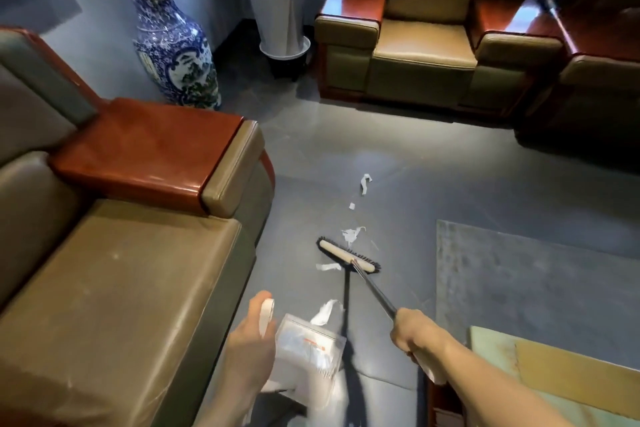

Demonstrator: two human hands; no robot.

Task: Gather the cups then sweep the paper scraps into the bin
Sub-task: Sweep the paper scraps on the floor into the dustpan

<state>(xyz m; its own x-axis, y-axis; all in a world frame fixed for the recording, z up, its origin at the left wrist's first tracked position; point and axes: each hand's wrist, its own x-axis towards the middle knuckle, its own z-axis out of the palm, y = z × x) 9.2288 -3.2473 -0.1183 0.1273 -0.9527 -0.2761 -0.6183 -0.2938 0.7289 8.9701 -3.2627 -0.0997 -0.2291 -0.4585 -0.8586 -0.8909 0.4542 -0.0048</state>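
White paper scraps [351, 234] lie scattered on the grey floor [450, 177], most just beyond and beside the broom head [349, 255]. Your right hand [412, 333] is clenched round its dark pole [374, 291]. Your left hand [249, 340] grips the white handle [266, 312] of a clear plastic container [308, 350]. A leather sofa [121, 271] sits to your left, with an armchair [426, 46] and a blue-white vase [173, 35] ahead.

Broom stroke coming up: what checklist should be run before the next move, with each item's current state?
1. Right hand grips broom handle: ok.
2. Left hand holds bin: ok.
3. Broom head placed beyond every scrap: not ok; far scraps lie past it.
4. Near scrap on the bin side of the head: ok.
5. Bin mouth faces broom: cannot tell, blurred.
6. Cups gathered: cannot tell, none in view.
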